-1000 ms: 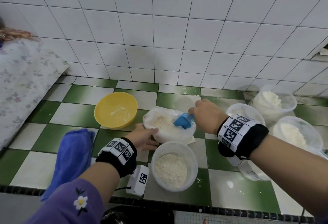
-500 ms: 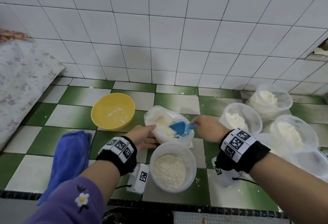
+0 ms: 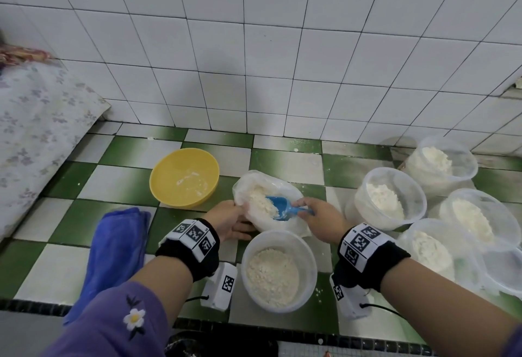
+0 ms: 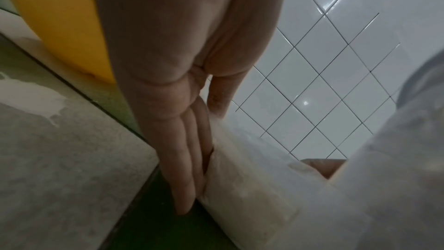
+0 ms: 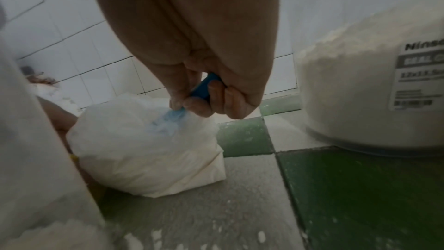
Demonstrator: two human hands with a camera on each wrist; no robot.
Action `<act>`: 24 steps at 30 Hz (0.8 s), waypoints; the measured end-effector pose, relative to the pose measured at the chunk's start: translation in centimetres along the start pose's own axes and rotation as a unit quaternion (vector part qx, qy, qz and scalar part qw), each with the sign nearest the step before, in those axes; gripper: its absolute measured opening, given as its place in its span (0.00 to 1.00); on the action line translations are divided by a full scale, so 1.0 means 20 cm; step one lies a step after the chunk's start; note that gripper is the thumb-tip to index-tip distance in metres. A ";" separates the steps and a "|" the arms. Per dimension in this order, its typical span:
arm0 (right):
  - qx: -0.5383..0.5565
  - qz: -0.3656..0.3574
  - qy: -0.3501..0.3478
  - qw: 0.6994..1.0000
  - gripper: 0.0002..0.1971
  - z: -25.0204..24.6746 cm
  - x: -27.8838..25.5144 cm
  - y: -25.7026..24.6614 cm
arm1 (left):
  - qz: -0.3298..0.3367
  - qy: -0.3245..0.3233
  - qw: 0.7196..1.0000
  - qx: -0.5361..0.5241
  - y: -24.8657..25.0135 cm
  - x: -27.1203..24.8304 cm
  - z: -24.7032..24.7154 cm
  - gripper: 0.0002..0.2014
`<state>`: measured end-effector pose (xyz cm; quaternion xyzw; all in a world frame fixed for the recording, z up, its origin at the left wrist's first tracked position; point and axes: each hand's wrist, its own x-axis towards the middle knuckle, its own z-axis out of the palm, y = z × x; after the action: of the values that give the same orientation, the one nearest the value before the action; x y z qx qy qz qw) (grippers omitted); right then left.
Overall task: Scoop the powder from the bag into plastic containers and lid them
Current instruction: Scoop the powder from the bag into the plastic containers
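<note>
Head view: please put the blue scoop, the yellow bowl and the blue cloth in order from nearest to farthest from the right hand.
From the right hand:
1. Blue scoop: gripped by its handle, its bowl inside the powder bag.
2. Yellow bowl: to the left, beyond the bag, toward the wall.
3. Blue cloth: farthest left, near the counter's front edge.
</note>
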<state>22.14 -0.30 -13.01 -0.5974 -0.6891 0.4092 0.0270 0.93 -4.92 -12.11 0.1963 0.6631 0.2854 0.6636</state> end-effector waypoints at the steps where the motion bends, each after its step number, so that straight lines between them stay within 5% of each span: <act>1: -0.001 -0.001 0.004 1.000 0.12 0.00 0.00 0.00 | 0.001 0.005 1.000 0.001 0.01 0.00 0.00 0.18; 6: 0.002 -0.001 0.024 1.000 0.12 0.01 0.03 -0.01 | 0.031 0.047 0.998 0.007 0.03 -0.02 -0.01 0.24; 24: 0.112 -0.034 0.018 0.993 0.10 0.02 0.06 0.01 | -0.014 0.041 0.998 0.034 0.07 0.00 -0.04 0.22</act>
<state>21.65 0.52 -13.93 -0.5740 -0.6585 0.4718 0.1196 -0.04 -3.97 -11.29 0.1980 0.7019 0.2613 0.6323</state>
